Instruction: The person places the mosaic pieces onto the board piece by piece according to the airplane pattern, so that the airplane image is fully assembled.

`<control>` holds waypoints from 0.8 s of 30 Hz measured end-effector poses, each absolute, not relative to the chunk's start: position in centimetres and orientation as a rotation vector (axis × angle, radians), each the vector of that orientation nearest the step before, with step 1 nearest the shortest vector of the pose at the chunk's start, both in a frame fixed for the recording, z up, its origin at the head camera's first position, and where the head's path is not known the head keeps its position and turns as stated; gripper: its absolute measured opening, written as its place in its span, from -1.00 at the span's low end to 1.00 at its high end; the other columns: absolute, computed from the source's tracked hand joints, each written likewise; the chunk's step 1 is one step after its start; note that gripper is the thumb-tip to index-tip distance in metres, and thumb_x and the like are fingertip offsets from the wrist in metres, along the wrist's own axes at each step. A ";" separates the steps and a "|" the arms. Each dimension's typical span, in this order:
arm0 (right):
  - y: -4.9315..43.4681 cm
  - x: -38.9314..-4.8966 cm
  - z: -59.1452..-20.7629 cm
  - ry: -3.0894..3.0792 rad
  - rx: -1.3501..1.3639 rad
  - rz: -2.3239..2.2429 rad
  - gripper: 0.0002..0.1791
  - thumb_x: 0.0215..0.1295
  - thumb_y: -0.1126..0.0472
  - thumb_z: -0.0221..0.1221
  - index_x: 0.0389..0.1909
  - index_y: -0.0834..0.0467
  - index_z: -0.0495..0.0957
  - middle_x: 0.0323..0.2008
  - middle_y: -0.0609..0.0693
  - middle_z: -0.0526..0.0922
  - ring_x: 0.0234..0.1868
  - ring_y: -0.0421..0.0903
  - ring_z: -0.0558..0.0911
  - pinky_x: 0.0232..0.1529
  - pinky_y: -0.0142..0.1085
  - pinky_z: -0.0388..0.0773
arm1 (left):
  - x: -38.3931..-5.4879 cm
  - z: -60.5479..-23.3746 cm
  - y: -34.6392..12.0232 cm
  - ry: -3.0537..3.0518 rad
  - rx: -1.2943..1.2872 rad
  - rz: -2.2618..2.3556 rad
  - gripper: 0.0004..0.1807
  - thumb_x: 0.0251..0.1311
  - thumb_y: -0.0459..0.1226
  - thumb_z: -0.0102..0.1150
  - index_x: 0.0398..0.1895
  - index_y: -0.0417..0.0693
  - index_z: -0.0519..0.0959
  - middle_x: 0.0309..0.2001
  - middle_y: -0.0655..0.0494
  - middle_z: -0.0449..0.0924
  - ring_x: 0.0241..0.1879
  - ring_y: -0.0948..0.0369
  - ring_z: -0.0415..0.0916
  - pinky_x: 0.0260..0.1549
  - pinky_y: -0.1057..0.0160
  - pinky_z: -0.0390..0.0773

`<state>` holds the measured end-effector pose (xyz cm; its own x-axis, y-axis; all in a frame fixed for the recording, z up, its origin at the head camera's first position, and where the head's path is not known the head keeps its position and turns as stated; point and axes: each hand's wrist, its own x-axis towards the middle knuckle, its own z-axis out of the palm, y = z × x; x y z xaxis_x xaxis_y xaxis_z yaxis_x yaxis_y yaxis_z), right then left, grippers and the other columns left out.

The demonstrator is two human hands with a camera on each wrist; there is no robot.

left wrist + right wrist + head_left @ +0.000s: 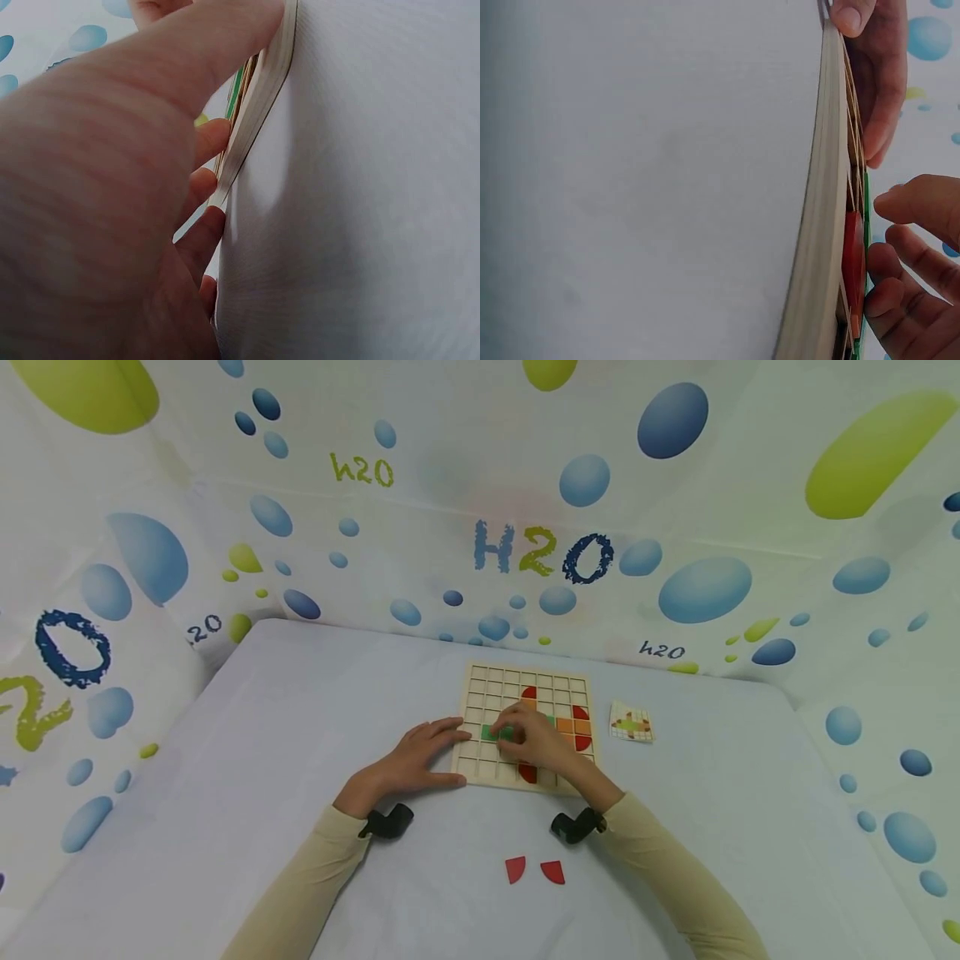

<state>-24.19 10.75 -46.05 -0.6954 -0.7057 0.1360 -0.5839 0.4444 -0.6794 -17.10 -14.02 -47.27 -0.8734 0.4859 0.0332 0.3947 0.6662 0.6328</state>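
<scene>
A light wooden grid board point(487, 768) lies on the table with coloured tiles in its cells. My left hand point(420, 756) rests at the board's left edge, fingers spread over the rim and thumb at the near left corner. In the left wrist view the thumb and fingertips touch the board's side point(259, 112). Above the middle of the board my right hand point(534, 739) has curled fingers, with thumb and index about a green square tile point(507, 734). Another green tile point(487, 732) lies just left of it. The right fingers point(889, 296) touch the green tiles' level from above; the palm hides some cells.
Two red quarter-circle tiles point(552, 872) lie on the white table in front of the board. Right of the board is a small pattern card point(632, 723). Orange tiles point(573, 727) and red quarter-circles point(528, 773) sit in the grid. A printed curtain point(450, 527) stands behind.
</scene>
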 end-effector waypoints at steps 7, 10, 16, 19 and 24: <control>11.3 -23.1 -45.9 2.469 -1.131 -1.085 -0.84 0.28 0.34 0.22 -0.14 0.15 0.66 -0.07 0.05 0.56 -0.44 -0.22 0.43 -0.38 -0.41 0.43 | -17.0 -47.1 -13.9 2.737 0.719 0.998 -0.29 0.17 -0.05 0.33 0.36 -0.05 0.35 0.48 -0.11 0.10 0.46 -0.10 0.03 0.38 -0.21 -0.05; 11.6 -22.7 -45.8 2.447 -1.160 -1.091 -0.84 0.29 0.35 0.21 -0.15 0.15 0.67 -0.10 0.04 0.57 -0.47 -0.23 0.40 -0.43 -0.43 0.40 | -17.0 -47.1 -13.9 2.739 0.718 0.999 -0.29 0.17 -0.05 0.34 0.36 -0.05 0.36 0.48 -0.12 0.11 0.45 -0.11 0.03 0.38 -0.21 -0.04; 11.9 -21.9 -45.7 2.397 -1.260 -1.064 -0.85 0.28 0.34 0.22 -0.17 0.11 0.68 -0.22 -0.06 0.58 -0.47 -0.25 0.39 -0.45 -0.44 0.38 | -17.0 -47.0 -13.9 2.744 0.719 0.996 -0.30 0.17 -0.06 0.34 0.35 -0.06 0.36 0.48 -0.12 0.11 0.46 -0.10 0.03 0.38 -0.21 -0.04; 11.9 -21.6 -45.6 2.352 -1.347 -1.056 -0.85 0.25 0.35 0.24 -0.20 0.12 0.69 -0.24 -0.06 0.60 -0.46 -0.26 0.40 -0.45 -0.46 0.39 | -17.0 -47.0 -13.9 2.743 0.720 1.003 -0.30 0.16 -0.06 0.34 0.35 -0.07 0.36 0.48 -0.12 0.11 0.46 -0.10 0.04 0.38 -0.21 -0.05; 12.1 -21.1 -45.5 2.268 -1.454 -1.034 -0.85 0.24 0.38 0.24 -0.22 0.14 0.68 -0.26 -0.03 0.62 -0.45 -0.25 0.43 -0.43 -0.48 0.42 | -17.0 -47.2 -13.9 2.742 0.715 1.003 -0.29 0.16 -0.05 0.34 0.35 -0.06 0.36 0.47 -0.11 0.12 0.46 -0.09 0.04 0.39 -0.21 -0.05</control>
